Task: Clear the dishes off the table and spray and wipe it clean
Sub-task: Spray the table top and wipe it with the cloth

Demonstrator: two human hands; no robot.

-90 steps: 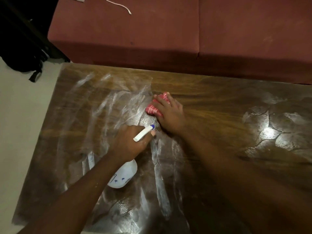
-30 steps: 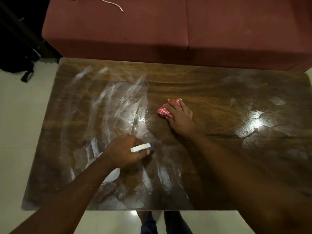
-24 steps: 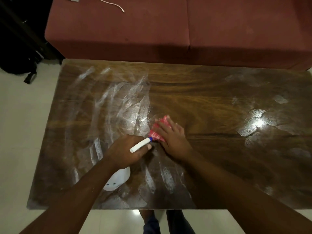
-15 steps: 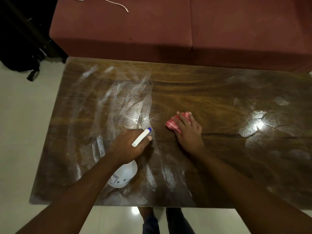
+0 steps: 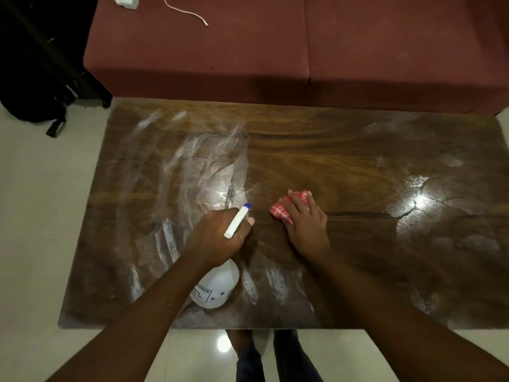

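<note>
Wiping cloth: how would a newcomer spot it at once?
Find the brown wooden table in front of the maroon sofa. Near its middle, the right hand presses a small cloth. It alone is red with white checks.

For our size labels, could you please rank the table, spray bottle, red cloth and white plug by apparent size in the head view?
1. table
2. spray bottle, partly behind the left hand
3. red cloth, partly under the right hand
4. white plug, cut by the frame edge and farther away, so unsure
</note>
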